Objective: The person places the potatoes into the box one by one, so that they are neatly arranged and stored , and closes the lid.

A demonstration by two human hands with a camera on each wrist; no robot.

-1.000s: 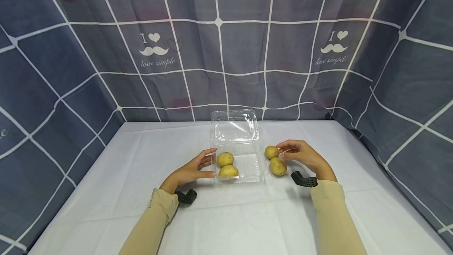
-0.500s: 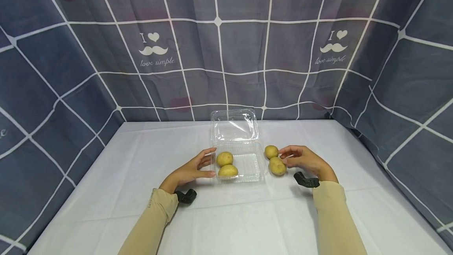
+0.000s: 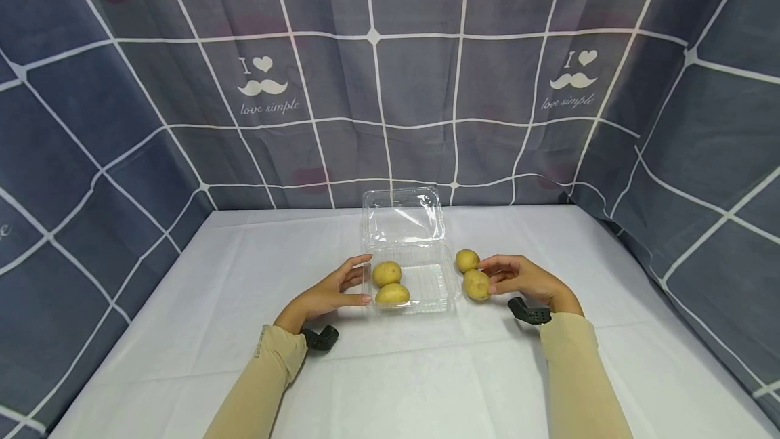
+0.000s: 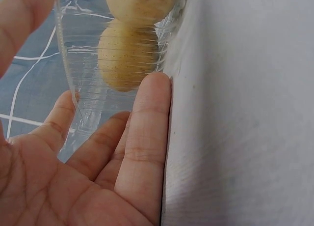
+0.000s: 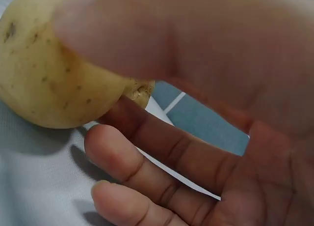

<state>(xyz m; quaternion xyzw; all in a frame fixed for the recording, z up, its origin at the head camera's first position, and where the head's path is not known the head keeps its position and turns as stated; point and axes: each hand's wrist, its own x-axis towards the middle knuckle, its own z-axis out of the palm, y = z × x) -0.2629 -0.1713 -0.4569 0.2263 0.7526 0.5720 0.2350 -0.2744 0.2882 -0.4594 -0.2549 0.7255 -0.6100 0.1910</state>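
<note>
The right hand (image 3: 527, 281) pinched the near potato (image 3: 475, 285), right of the clear container (image 3: 431, 282) on the surface (image 3: 390, 378), between thumb and index finger; a straight lift, without nudging the far potato (image 3: 466, 261), seemed wisest. The left hand (image 3: 326, 292) lay relaxed beside the container, fingers extended. Only the right wrist view clearly showed two fingers not wrapped round the potato.

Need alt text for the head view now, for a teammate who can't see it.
A person's right hand pinches the nearer potato of two on a white cloth, right of a clear plastic container; two more potatoes sit inside. The left hand is at the container's left edge, and the lid stands open at the far side.
</note>
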